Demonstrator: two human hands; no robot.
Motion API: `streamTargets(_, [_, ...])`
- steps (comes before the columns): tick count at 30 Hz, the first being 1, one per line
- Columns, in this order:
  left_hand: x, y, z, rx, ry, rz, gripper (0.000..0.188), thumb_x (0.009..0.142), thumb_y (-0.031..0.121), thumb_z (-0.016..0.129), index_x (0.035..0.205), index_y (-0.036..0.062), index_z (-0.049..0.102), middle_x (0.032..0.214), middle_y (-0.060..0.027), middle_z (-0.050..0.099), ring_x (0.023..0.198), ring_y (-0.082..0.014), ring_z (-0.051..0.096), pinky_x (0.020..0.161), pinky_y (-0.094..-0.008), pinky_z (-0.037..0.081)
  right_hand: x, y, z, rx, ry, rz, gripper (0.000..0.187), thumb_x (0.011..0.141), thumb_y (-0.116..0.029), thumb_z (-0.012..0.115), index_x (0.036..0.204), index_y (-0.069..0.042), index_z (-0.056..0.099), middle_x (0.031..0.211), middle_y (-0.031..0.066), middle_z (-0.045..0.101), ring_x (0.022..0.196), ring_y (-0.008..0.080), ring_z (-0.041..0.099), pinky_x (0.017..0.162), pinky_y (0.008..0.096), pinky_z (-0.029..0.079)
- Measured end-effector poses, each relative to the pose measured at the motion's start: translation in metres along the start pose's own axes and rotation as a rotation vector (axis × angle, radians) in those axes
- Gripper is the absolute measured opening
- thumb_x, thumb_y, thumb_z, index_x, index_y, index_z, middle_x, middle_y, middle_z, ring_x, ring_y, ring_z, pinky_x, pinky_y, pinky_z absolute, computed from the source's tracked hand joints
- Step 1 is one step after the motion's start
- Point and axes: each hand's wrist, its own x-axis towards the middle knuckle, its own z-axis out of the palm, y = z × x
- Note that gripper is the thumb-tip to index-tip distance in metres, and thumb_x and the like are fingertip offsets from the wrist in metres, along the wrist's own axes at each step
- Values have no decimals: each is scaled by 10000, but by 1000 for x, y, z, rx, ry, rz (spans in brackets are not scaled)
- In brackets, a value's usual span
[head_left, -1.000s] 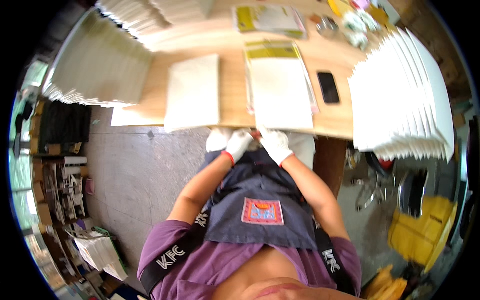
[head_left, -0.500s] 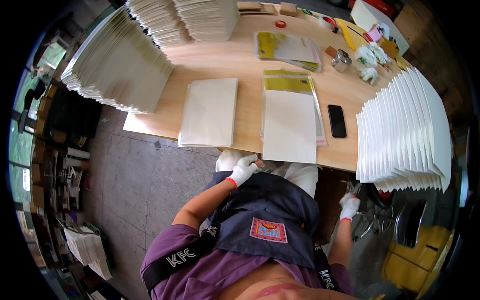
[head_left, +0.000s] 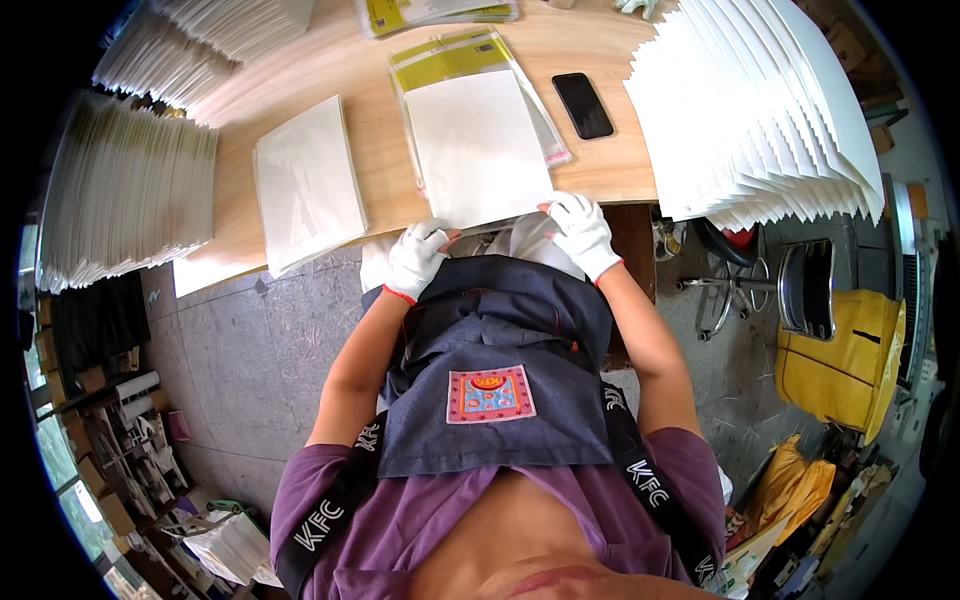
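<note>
Paper [head_left: 485, 140], left hand [head_left: 416, 262] and right hand [head_left: 583, 236] at its near corners

Sheet [head_left: 485, 145] on plastic sleeves [head_left: 435, 65] on table [head_left: 605, 165], phone [head_left: 582, 105] right, paper stack [head_left: 755, 130] farther right, flat pile [head_left: 310, 185] left

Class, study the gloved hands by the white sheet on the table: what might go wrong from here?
1. The white sheet reaches the table's front edge, its near corners beside the left hand and right hand; an uneven tug might crease it.
2. It lies on glossy plastic sleeves, so it could slip.
3. The fanned stack at right seems to overhang; a bump might spill it.
</note>
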Motion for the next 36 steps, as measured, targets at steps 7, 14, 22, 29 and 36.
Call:
streamTargets(7, [-45,-11,24,-797,254,-962,196,824,103,680,984,82,569,763,-4,561,672,-122,538,601,-270,481,13,-25,26,527,-8,561,243,814,-286,617,770,-53,564,782,149,626,731,322,602,658,404,460])
streamTargets(14, [-22,6,-17,-1361,305,-1148,189,861,99,634,1028,35,572,858,-28,624,660,-110,588,601,-258,507,-9,-20,54,1212,-148,837,254,941,-304,491,914,-73,591,663,33,583,505,90,527,462,249,414])
streamTargets(22, [-47,-57,-145,-524,531,-824,251,899,140,606,1104,-4,605,963,-31,621,883,-97,539,794,-239,445,107,-140,48,1509,-421,556,222,934,-191,509,1092,-46,563,741,1,597,585,62,531,465,216,412])
streamTargets(29, [-110,-166,-159,18,368,-872,291,877,133,537,1123,-7,607,1137,-142,616,1019,-215,579,884,-295,445,183,-213,79,724,-583,222,274,902,-280,511,1019,-52,609,710,56,644,587,114,587,543,270,461])
streamTargets(36, [-104,-158,-134,-424,741,-1019,477,841,-49,455,1311,22,480,1176,-82,558,1003,-159,534,926,-297,415,141,-127,-29,1395,-276,327,223,957,-240,504,987,-35,588,753,4,614,647,60,562,546,211,452])
